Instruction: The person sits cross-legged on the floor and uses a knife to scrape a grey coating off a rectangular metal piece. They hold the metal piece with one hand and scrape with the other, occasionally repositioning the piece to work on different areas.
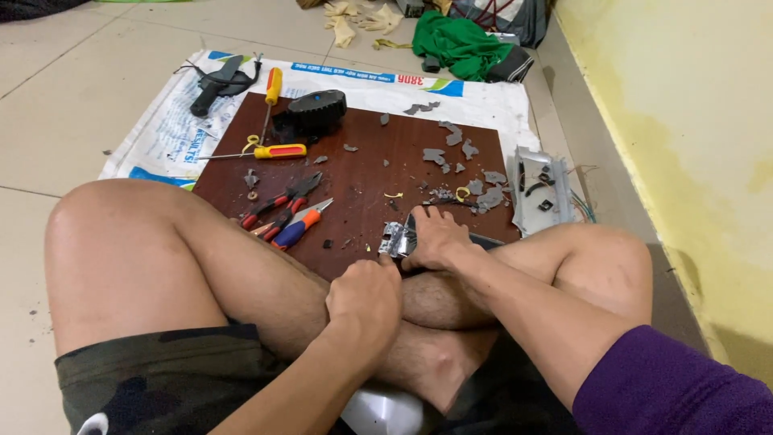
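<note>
The person sits cross-legged on the floor with a dark brown board laid in front of the shins, and both hands meet at its near edge over a small silvery metal part. The right hand lies on top of the part with fingers spread and pressed down, pinning it against the board. The left hand is curled into a loose fist just beside the part's near end; whether it pinches anything cannot be told, since the fingers are turned away. The part looks like thin sheet metal with ridges: probably light and stiff, likely sharp at its cut edges and slick on its flat faces, so the flat top and the long sides seem the safest places to hold. Grey broken chips are scattered over the far right of the board. To the left lie red-handled pliers, blue-and-orange cutters and two yellow-handled screwdrivers, with a black round gear-like piece beyond them. A pale plastic tray of bits rests off the board's right edge.
</note>
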